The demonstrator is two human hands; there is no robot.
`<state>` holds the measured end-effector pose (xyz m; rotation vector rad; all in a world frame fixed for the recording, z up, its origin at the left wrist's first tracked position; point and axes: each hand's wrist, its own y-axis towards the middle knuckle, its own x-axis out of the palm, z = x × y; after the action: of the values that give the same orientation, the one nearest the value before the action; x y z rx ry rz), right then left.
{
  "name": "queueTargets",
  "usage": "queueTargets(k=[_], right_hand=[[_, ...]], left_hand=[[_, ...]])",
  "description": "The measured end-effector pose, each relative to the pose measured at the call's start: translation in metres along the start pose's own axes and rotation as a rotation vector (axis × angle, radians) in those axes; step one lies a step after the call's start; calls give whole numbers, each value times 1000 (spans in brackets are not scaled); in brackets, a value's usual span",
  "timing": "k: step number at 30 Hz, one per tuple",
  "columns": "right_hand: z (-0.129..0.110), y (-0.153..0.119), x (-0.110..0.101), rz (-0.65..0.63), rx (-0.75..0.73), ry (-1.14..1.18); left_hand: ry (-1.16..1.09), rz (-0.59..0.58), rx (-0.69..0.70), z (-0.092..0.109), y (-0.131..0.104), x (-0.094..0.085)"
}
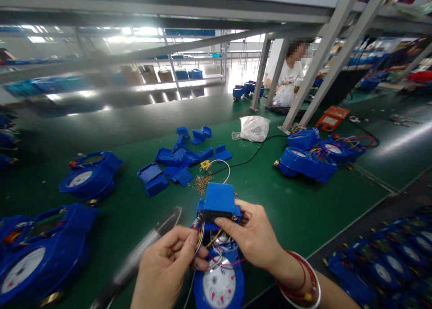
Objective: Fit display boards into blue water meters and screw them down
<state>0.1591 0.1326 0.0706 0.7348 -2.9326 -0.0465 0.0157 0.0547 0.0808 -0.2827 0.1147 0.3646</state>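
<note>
In front of me a blue water meter (219,279) lies with its round white dial facing up. A blue plastic cover (219,197) stands raised at its far end, and my right hand (258,232) grips it, thumb on the near edge and fingers behind. My left hand (172,259) pinches several thin coloured wires (201,234) left of the cover. More wires loop across the top of the dial. The right fingertips are partly hidden behind the cover. A blurred electric screwdriver (145,250) lies slanted on the green bench, left of the meter.
Loose blue plastic covers (180,158), a pile of small screws (203,184) and a white plastic bag (254,128) lie beyond. Other meters (89,176) are at the left, and more wired ones (307,162) at the right. A person (286,74) sits behind slanted metal posts (308,79).
</note>
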Motion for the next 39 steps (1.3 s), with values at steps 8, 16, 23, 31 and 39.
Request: queueTargets(k=[8,16,23,31,39], right_hand=[[-1,-1,2,14,18,47],[-2,0,0,12,9,49],[-3,-1,1,2,0,34],[-2,0,0,5,27,36],[-4,2,-1,-1,38,55]], left_hand=[[14,-7,0,-3,0,4],[19,-77,16,-5,5,2],[-20,-155,-13,-5,8,-3],[29,-280,-26,-10,15,-8],[116,-281,7,-10,17,-9]])
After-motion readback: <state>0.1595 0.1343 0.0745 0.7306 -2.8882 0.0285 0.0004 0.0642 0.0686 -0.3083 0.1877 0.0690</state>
